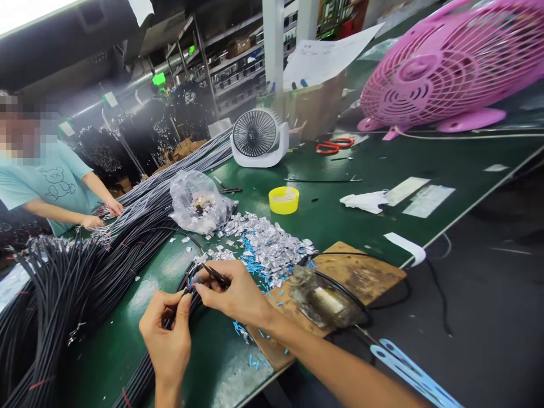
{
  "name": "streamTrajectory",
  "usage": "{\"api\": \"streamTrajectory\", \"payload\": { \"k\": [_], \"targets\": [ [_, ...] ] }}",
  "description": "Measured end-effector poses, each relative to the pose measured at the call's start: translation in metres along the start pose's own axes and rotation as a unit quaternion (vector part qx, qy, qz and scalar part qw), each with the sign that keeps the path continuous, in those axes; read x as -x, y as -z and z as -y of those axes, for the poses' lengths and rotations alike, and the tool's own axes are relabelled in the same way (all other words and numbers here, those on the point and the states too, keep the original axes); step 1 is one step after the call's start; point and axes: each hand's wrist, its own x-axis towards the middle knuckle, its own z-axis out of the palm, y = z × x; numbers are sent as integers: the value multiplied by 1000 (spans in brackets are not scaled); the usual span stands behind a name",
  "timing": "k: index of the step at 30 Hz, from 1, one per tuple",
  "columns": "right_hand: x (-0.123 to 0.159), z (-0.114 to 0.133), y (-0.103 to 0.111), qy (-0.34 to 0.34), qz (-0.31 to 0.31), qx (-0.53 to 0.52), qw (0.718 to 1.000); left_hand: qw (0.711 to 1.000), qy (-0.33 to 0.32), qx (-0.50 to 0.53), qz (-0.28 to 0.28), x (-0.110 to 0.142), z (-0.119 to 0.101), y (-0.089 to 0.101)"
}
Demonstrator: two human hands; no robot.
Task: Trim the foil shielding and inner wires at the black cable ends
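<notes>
My left hand (168,334) is closed in a pinch on the end of a black cable (144,368) near the front of the green table (365,170). My right hand (232,292) is closed around a thin dark tool (215,275), with its tip at the cable's end. Just beyond my hands lies a heap of silver foil scraps and small blue bits (267,246). A wooden board (361,275) with a burnt, foil-wrapped device (325,300) lies to the right of my right hand.
Long bundles of black and grey cables (63,283) fill the table's left. A co-worker in a teal shirt (46,181) handles cables at far left. Farther back are a clear plastic bag (198,201), yellow cup (284,200), small white fan (257,136), red scissors (334,146) and pink fan (450,62).
</notes>
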Motion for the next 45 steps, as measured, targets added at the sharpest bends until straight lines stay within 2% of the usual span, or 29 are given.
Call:
{"api": "streamTrajectory", "payload": {
  "k": [6, 10, 15, 18, 20, 22, 24, 27, 29, 31, 34, 36, 40, 45],
  "targets": [
    [-1, -2, -1, -17, 30, -15, 999, 995, 77, 40, 55, 0, 2, 0],
    [-1, -1, -2, -23, 33, -17, 999, 992, 85, 53, 81, -1, 3, 0],
    [-3, 2, -1, -66, 0, -79, 995, 991, 88, 53, 80, -1, 2, 1],
    [-2, 2, -1, -58, -7, -90, 994, 991, 91, 52, 80, 0, 1, 1],
    [-1, 0, -2, -16, -31, -51, 998, 991, 95, 51, 78, 0, 0, 1],
    [2, -3, -4, 64, -66, 9, 996, 991, 99, 50, 73, 1, 0, -1],
    [5, -9, -6, 156, -93, 61, 982, 992, 102, 49, 63, 2, 1, -2],
    [10, -17, -8, 262, -86, 91, 957, 991, 114, 50, 40, 1, 1, -4],
    [11, -19, -8, 286, -65, 81, 953, 991, 122, 54, 27, 1, 2, -4],
    [10, -16, -7, 252, -66, 58, 964, 990, 126, 58, 23, 1, 3, -3],
    [7, -8, -6, 146, -106, 38, 983, 990, 126, 57, 14, 2, 2, -3],
    [4, -3, -5, 98, -103, 38, 989, 991, 125, 53, 2, 3, 2, -3],
    [3, -1, -4, 73, -60, 43, 995, 992, 116, 56, 1, 3, 0, -4],
    [4, -3, -5, 80, -64, 52, 993, 994, 104, 42, -1, 3, -2, -4]
  ]
}}
